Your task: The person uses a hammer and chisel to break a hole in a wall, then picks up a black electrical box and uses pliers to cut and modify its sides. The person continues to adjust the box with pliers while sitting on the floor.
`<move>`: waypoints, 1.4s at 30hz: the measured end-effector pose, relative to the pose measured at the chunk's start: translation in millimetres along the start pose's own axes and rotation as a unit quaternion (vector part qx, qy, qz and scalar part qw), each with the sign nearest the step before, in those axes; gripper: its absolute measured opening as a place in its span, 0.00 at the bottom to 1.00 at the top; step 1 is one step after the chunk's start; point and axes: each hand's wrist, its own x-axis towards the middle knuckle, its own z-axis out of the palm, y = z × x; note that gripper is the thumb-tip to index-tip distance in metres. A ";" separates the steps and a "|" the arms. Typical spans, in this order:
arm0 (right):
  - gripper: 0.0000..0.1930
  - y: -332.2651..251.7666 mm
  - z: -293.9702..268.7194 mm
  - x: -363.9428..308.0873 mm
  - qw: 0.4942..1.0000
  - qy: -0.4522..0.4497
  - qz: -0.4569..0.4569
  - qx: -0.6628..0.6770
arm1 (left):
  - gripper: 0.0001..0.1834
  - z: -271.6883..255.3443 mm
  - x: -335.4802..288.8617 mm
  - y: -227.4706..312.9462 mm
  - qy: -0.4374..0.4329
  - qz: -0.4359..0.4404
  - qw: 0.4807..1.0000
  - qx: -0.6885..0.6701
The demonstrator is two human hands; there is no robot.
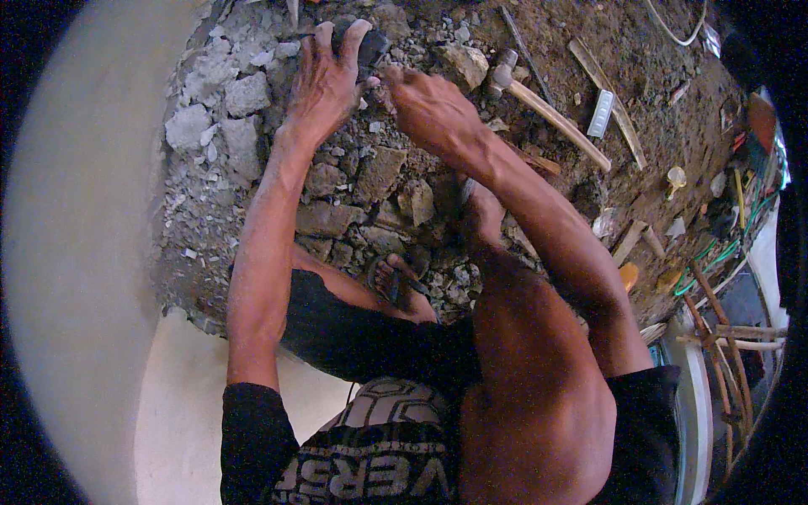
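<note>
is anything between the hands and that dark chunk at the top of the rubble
Nothing visible: the left hand already wraps its fingers over the dark chunk, and the right hand touches it from beside.

Under the left hand [324, 80] lies a dark grey stone [368, 46]; pale grey rubble [223, 109] spreads left, brown soil [673, 109] right.

Dim, reddish light; sharp centre (fisheye bends and darkens edges).
</note>
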 end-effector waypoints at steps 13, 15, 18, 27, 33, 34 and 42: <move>0.14 12.2 7.9 -2.7 1.000 -0.006 -0.010 0.024 | 0.42 8.1 -1.5 4.7 0.026 -0.003 0.999 0.020; 0.13 11.2 9.3 3.7 0.998 0.010 -0.054 -0.006 | 0.42 5.4 0.1 -1.4 -0.001 -0.013 0.999 0.043; 0.11 3.2 -4.8 -19.8 0.999 -0.030 0.043 -0.014 | 0.42 -0.3 1.0 8.2 0.006 -0.017 1.000 0.001; 0.08 4.2 -0.7 -13.5 0.999 -0.015 0.050 -0.006 | 0.41 -1.7 2.1 8.9 0.027 -0.007 1.000 -0.012; 0.08 6.4 -1.0 -4.0 0.998 0.002 -0.002 0.055 | 0.43 -1.2 2.8 1.8 -0.014 -0.012 1.000 -0.005; 0.08 3.6 -9.4 -13.5 0.998 -0.011 0.006 0.068 | 0.44 -3.4 1.7 2.9 -0.019 -0.016 1.000 -0.014; 0.14 5.3 -32.0 -43.4 0.991 -0.069 0.107 0.052 | 0.46 -4.6 3.6 5.7 0.016 0.018 0.999 -0.022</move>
